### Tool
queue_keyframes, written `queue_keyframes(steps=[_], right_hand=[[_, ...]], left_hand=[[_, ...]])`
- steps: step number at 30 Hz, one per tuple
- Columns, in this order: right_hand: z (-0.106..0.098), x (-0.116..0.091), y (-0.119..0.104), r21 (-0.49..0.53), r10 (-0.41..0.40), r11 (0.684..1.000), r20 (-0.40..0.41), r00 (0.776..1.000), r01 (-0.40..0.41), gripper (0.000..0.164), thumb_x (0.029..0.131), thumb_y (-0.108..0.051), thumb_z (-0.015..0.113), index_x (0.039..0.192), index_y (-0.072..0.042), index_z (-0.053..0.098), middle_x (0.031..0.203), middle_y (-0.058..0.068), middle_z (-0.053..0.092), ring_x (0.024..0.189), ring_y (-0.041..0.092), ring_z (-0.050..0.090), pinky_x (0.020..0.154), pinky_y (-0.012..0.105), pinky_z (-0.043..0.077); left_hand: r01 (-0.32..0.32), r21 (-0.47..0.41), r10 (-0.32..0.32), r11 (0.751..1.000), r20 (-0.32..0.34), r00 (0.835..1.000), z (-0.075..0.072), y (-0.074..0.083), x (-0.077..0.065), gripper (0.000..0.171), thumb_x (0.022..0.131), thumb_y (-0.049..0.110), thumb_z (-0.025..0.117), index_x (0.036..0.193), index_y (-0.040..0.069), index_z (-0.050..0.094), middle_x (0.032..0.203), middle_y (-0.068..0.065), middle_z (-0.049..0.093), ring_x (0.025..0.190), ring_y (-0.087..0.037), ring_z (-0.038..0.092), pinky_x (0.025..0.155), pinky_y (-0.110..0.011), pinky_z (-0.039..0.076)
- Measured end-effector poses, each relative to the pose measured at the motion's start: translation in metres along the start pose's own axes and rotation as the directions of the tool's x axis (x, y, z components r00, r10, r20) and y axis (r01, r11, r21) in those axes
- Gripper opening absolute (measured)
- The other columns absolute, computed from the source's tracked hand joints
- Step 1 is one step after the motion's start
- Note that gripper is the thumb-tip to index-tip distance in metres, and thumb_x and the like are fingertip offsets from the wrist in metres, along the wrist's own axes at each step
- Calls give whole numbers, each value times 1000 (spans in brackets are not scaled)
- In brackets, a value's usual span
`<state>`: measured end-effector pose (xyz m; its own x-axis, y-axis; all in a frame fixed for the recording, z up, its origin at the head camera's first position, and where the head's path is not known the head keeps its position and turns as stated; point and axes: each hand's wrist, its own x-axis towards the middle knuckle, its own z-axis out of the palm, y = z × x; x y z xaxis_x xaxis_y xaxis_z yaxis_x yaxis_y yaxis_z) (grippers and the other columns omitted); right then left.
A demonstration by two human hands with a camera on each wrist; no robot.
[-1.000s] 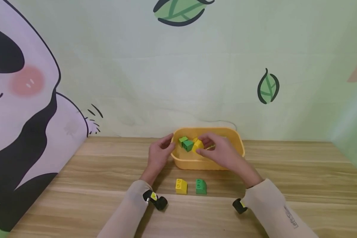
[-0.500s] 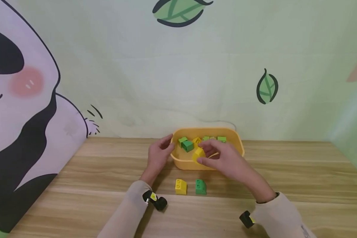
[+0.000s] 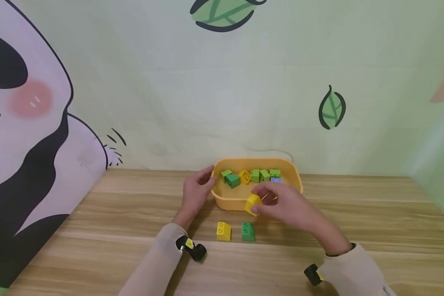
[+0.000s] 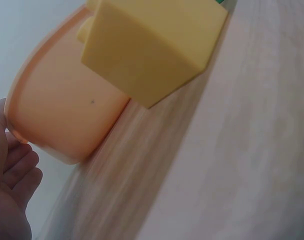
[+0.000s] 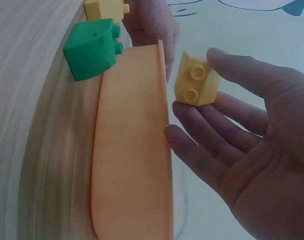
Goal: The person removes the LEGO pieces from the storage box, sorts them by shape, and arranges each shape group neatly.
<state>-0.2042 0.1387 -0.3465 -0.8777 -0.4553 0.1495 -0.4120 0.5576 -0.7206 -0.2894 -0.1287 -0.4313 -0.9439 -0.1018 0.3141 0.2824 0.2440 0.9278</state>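
In the head view my right hand (image 3: 288, 205) pinches a yellow toy building block (image 3: 252, 205) between thumb and fingertips, over the near rim of the orange-yellow bin (image 3: 227, 204). The right wrist view shows two round studs on this held block (image 5: 196, 82). My left hand (image 3: 195, 196) grips the bin's left end, thumb at the rim and fingers along the outside. On the table before the bin stand a yellow block (image 3: 223, 232) and a green block (image 3: 248, 232), side by side with a gap between, each with a sloped side.
Inside the bin lie a dark green block (image 3: 232, 181), a yellow block (image 3: 245, 176), several light green blocks (image 3: 255, 175) and a blue piece (image 3: 276, 180), partly behind my right hand. A wall with painted leaves (image 3: 332, 107) rises behind the wooden table (image 3: 373, 213).
My right hand has lifted the yellow block out of the bin and drawn it back toward me and slightly right. My left hand has stayed at the bin's left end.
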Motion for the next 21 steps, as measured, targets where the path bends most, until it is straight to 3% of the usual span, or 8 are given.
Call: queue_keyframes(steps=[8, 21], right_hand=[[-7, -4, -2, -35, 35, 999, 102, 994, -31, 32, 92, -23, 86, 116, -8, 71, 100, -1, 69, 93, 19, 63, 85, 37, 58], [-10, -7, 0, -95, 82, 994, 254, 964, -59, 31, 87, -25, 90, 108, -11, 71, 92, -4, 67, 87, 18, 61, 81, 34, 56]], left_hand=[[4, 16, -4, 1000, 7, 1000, -1, 0, 0, 41, 97, 7, 72, 138, 1, 70, 131, -17, 72, 120, -32, 68, 103, -43, 56], [5, 3, -5, 1000, 6, 1000, 0, -2, 0, 42, 96, 7, 72, 137, 1, 70, 131, -17, 72, 120, -31, 68, 103, -42, 56]])
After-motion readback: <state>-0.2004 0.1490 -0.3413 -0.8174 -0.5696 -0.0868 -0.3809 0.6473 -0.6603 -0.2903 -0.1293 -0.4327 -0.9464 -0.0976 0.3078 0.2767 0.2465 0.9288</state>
